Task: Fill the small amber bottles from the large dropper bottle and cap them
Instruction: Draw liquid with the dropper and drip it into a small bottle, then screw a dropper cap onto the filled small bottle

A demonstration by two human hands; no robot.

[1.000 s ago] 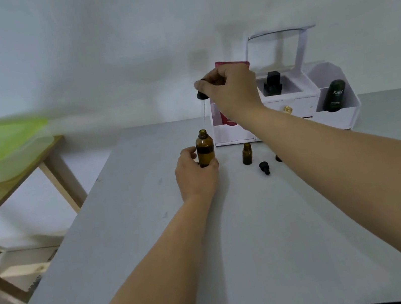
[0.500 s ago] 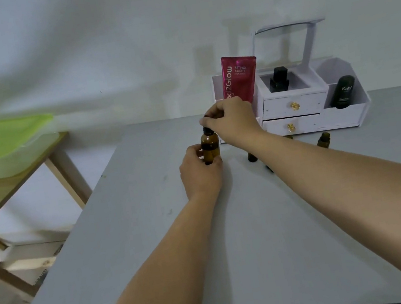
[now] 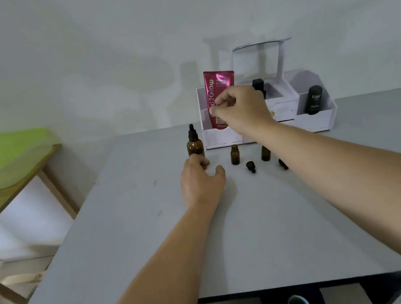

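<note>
Spanning most of view: flat grey tabletop (image 3: 135, 242). At 1 o'clock on it, white desk organiser with small drawers (image 3: 318, 118), upright magenta tube (image 3: 218, 88) in its left compartment. Left hand (image 3: 200, 181) near centre, fingers loosely spread, empty, fingertips just beside base of large amber dropper bottle with black dropper cap (image 3: 194, 145), which stands upright at 12 o'clock from hand. Right hand (image 3: 243, 110) raised before organiser, fingers curled; cannot tell whether pinching anything. Two small uncapped amber bottles (image 3: 234, 155) (image 3: 265, 153) upright at 3 o'clock from left hand; two small black caps (image 3: 250, 166) (image 3: 283, 163) lie just beside them.
</note>
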